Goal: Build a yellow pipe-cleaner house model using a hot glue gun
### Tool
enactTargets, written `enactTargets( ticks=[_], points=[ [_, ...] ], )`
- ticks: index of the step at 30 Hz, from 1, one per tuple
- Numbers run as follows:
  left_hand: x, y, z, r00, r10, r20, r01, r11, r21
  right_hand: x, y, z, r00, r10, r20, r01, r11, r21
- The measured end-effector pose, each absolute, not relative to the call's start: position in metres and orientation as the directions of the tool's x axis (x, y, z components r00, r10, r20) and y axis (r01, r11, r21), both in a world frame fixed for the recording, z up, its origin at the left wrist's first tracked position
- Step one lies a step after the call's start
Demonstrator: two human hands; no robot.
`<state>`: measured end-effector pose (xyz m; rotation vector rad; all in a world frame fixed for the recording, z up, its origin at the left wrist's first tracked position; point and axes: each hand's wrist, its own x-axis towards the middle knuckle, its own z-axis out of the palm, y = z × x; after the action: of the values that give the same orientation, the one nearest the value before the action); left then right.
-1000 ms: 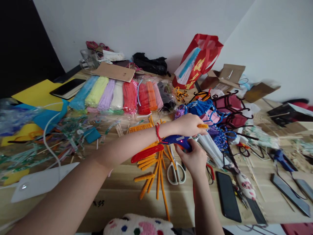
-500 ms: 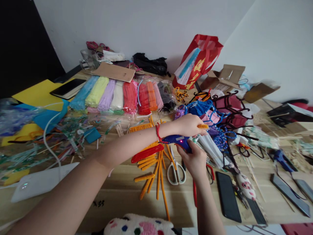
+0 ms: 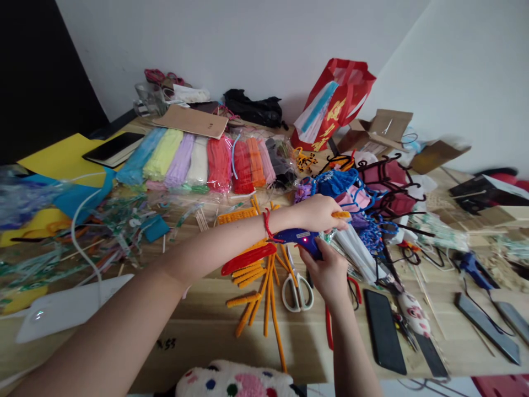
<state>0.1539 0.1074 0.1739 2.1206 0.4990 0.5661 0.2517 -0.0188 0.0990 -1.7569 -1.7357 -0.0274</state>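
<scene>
My left hand (image 3: pixel 320 212) reaches across to the right, its fingers closed on an orange pipe cleaner piece (image 3: pixel 341 214) whose end pokes out past them. Just below it, my right hand (image 3: pixel 330 267) grips a blue glue gun (image 3: pixel 306 240) with a small red light lit; its nozzle points left, under my left wrist. Orange pipe cleaners (image 3: pixel 270 303) lie fanned out beneath my left forearm, some coiled into ridged rods. A bundle of red pipe cleaners (image 3: pixel 250 259) rests over them. White-handled scissors (image 3: pixel 297 292) lie to the left of my right wrist.
Bagged pipe cleaners in several colours (image 3: pixel 198 162) line the back. A red bag (image 3: pixel 334 105) stands behind. On the right are blue and dark red pipe-cleaner pieces (image 3: pixel 388 182), a black phone (image 3: pixel 384 331) and another blue glue gun (image 3: pixel 477 270). A white power bank (image 3: pixel 61 309) sits at left.
Hardly anything differs. Both hands keep their hold, and the glue gun shifts very slightly left. The whole view drifts a few pixels.
</scene>
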Motion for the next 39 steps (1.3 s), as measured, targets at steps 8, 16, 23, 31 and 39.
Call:
enactTargets(
  ticks=[8,16,23,31,39],
  points=[
    [0.1536,0.1043,0.1761,0.818,0.536,0.207,0.147,-0.543,0.827,0.2586,-0.0188,0.0942,0.092,0.887,0.452,0.912,0.107,-0.396],
    [0.1544,0.1047,0.1745,0.822,0.54,0.181,0.176,-0.543,0.821,0.2528,-0.0214,0.0974,0.128,0.889,0.439,0.899,0.082,-0.429],
    [0.1546,0.1054,0.1728,0.828,0.539,0.157,0.172,-0.509,0.844,0.2553,-0.0204,0.0956,0.11,0.896,0.43,0.897,0.097,-0.432],
    [0.1557,0.1069,0.1692,0.837,0.523,0.16,0.169,-0.526,0.834,0.2561,-0.021,0.0943,0.114,0.893,0.436,0.896,0.098,-0.433],
    [0.1551,0.1067,0.1675,0.833,0.534,0.148,0.179,-0.513,0.84,0.2542,-0.0205,0.0936,0.121,0.917,0.381,0.895,0.065,-0.441]
  ],
)
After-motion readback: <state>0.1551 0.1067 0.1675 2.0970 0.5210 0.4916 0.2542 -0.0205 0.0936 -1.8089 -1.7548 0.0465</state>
